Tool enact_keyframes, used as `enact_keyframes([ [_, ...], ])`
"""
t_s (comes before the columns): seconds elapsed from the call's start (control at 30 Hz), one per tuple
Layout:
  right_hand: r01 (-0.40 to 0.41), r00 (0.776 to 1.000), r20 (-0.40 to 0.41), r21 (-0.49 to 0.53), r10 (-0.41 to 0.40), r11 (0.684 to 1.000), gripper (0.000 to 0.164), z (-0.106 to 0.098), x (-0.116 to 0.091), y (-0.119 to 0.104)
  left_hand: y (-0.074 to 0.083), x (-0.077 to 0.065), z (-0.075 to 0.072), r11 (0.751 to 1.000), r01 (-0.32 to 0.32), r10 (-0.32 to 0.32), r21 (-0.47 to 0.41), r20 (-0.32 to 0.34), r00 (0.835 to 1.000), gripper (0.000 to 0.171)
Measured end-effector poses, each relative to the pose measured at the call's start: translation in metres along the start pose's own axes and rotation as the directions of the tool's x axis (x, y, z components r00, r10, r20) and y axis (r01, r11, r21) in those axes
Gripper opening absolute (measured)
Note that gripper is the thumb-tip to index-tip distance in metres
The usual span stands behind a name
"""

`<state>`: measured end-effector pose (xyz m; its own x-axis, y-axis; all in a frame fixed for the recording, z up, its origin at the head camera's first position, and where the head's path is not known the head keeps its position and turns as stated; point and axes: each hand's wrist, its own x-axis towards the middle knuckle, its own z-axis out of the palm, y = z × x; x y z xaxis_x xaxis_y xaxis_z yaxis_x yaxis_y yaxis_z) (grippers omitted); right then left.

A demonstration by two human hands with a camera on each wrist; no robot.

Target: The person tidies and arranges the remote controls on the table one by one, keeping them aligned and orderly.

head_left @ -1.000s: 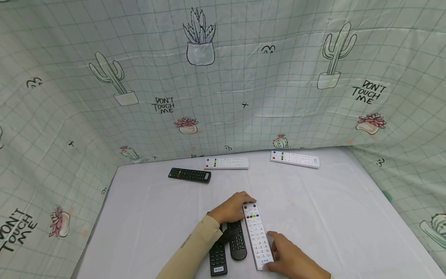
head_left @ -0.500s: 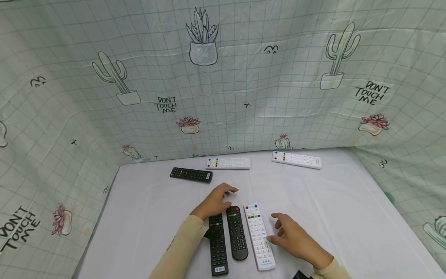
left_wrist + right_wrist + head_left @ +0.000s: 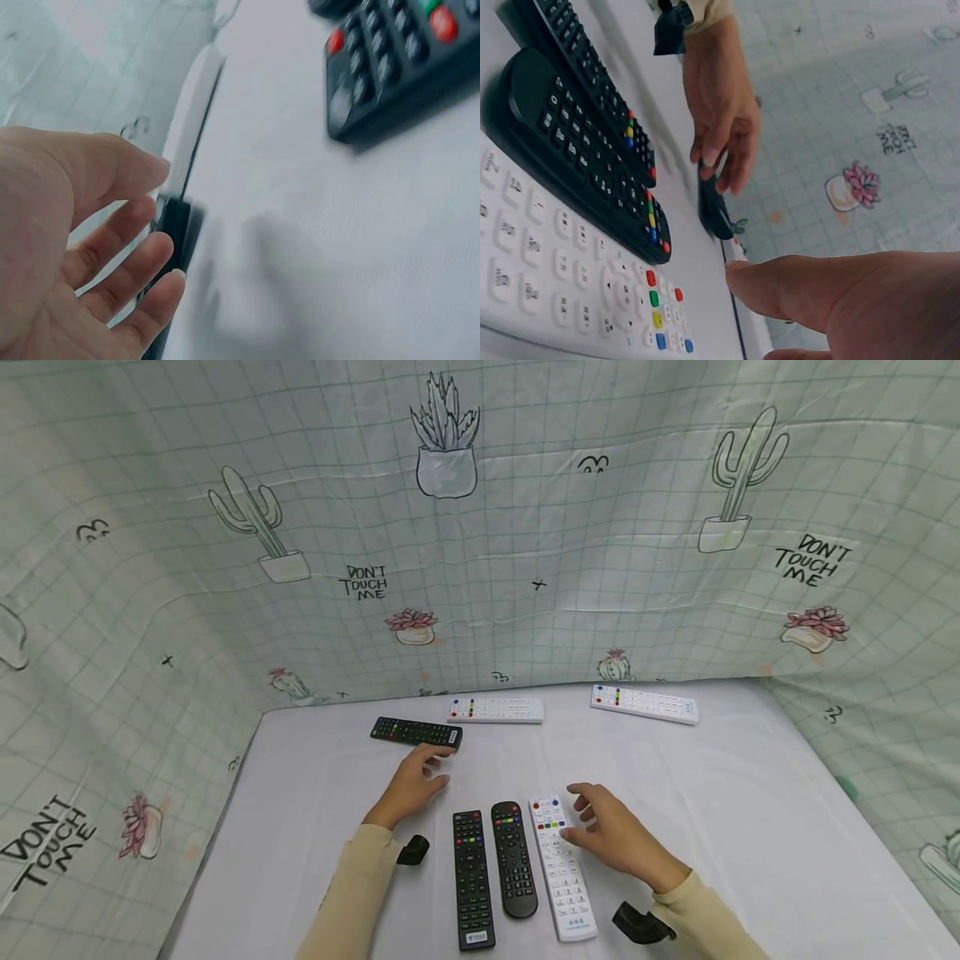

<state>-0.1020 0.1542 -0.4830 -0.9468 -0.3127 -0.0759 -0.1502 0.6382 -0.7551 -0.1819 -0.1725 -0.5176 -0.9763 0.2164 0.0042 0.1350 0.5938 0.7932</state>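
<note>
The left hand [image 3: 408,785] hangs left of the middle of the frame, its fingertips at the near edge of a black remote [image 3: 405,728]; its grip is wide, thumb apart from fingers, holding nothing, and I cannot tell whether it touches. The right hand [image 3: 618,835], right of centre, also has a wide grip with nothing in it, its thumb over the edge of a white remote [image 3: 566,885]. That one lies lower centre on the white tabletop [image 3: 750,827], small blue characters at its near end, too tiny for me to read. Beside it lie a rounded black remote [image 3: 514,868] and, further left, a long dark remote [image 3: 472,881] whose pale label I can't make out either. Farther back sit a pale remote [image 3: 496,711] at centre and another pale remote [image 3: 645,704] right of it. Behind hangs a checked cloth [image 3: 645,593], its lettering [image 3: 367,583] plain enough: "DON'T TOUCH ME", printed left, right and lower left.
</note>
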Motion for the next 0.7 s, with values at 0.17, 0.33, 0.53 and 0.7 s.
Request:
enact_keyframes([
  [0.17, 0.023, 1.0, -0.008, 0.005, -0.023, 1.0, 0.062, 0.004, 0.016, -0.004, -0.012, -0.004, -0.016, 0.997, 0.072, -0.074, -0.029, -0.087, 0.993, 0.044],
  [0.33, 0.031, 1.0, -0.004, 0.015, -0.031, 0.999, 0.06, 0.009, 0.035, -0.007, -0.027, -0.009, -0.03, 0.991, 0.121, -0.128, -0.056, -0.15, 0.98, 0.046],
  [0.53, 0.054, 0.999, -0.005, 0.029, -0.054, 0.998, 0.059, 0.015, 0.059, -0.012, -0.04, -0.011, -0.043, 0.984, 0.141, -0.163, -0.108, -0.223, 0.961, 0.046],
  [0.7, 0.069, 0.998, 0.005, 0.041, -0.069, 0.997, 0.06, 0.021, 0.078, -0.018, -0.046, -0.014, -0.049, 0.97, 0.198, -0.229, -0.139, -0.265, 0.937, 0.048],
])
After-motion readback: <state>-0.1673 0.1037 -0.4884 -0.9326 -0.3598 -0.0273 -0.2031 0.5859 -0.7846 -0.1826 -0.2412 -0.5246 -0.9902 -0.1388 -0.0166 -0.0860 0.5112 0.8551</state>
